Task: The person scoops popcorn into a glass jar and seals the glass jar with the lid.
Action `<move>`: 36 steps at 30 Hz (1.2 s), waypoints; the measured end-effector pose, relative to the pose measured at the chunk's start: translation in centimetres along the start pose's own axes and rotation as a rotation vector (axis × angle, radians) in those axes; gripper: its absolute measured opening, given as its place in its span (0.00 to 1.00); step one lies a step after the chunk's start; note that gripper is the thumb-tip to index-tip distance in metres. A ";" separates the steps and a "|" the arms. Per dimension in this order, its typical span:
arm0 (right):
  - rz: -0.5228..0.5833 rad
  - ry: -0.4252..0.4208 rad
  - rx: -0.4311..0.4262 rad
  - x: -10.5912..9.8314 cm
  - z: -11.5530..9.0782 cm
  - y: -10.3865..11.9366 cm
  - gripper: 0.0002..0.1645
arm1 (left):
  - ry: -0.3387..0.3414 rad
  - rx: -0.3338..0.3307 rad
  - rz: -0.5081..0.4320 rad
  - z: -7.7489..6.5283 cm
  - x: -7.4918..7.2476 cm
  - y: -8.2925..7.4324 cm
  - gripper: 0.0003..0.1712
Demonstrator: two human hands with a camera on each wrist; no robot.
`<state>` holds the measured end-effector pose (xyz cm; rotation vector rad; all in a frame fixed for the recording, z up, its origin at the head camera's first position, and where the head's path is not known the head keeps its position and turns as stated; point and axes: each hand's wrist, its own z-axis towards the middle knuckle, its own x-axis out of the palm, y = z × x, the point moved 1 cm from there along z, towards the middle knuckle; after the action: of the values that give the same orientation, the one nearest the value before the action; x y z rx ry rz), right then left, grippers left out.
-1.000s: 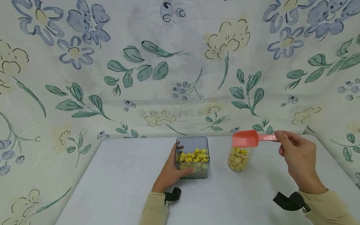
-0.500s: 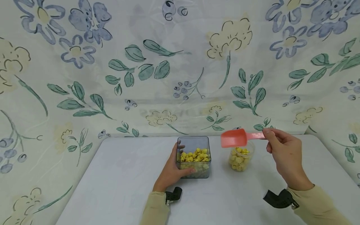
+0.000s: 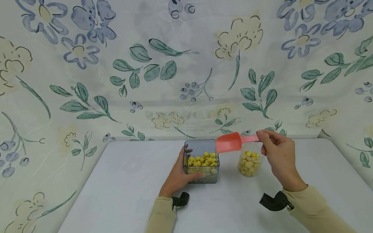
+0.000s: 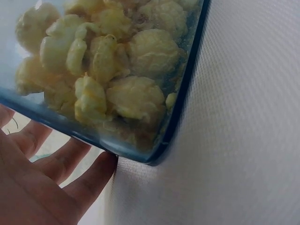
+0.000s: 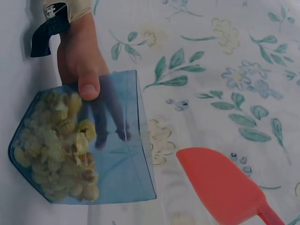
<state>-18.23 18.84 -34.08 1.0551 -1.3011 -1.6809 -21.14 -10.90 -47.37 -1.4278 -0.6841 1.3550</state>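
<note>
A clear bluish square container, partly filled with yellow popcorn, stands on the white table. My left hand grips it from the left, thumb across the front and fingers behind, as the right wrist view also shows. In my right hand a red scoop is pinched by its handle, bowl pointing left. The scoop's bowl overlaps the container's upper right corner in the head view and looks to hold nothing. Below the handle is a round clear jar of popcorn, its rim partly hidden.
The white table ends at the back against a hanging floral sheet, which also runs along both sides. Each wrist wears a black camera mount.
My right hand has moved left with the scoop, from over the jar to the container's right edge. The left hand and the container stay in place.
</note>
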 end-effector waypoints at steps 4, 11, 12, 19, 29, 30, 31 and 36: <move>-0.006 0.029 -0.020 0.8 -0.1 0.1 0.23 | 0.003 0.004 -0.001 0.1 0.0 0.1 0.66; 0.000 0.072 -0.060 2.2 0.0 0.0 0.23 | 0.007 -0.002 -0.014 0.0 0.0 0.0 0.66; 0.000 0.080 -0.060 2.4 0.0 -0.1 0.23 | 0.007 -0.005 -0.011 0.0 0.0 0.0 0.66; -0.052 0.136 -0.086 3.7 0.0 -0.4 0.23 | 0.005 -0.012 -0.008 0.0 0.0 -0.3 0.66; -0.144 0.173 -0.158 5.5 0.1 -1.2 0.26 | 0.004 -0.021 -0.004 0.0 0.0 -0.1 0.66; -0.112 0.175 -0.189 5.8 0.3 -1.6 0.25 | 0.005 -0.022 -0.004 0.0 0.0 -0.1 0.66; -0.108 0.175 -0.208 6.0 0.2 -1.6 0.25 | 0.005 -0.021 -0.003 0.0 0.0 -0.2 0.66; -0.127 0.189 -0.270 6.7 0.2 -1.5 0.21 | 0.010 -0.005 0.000 0.0 -0.1 -0.3 0.65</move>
<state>-21.09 13.13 -36.56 1.1205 -0.8750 -1.7457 -21.07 -10.88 -47.08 -1.4374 -0.6815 1.3465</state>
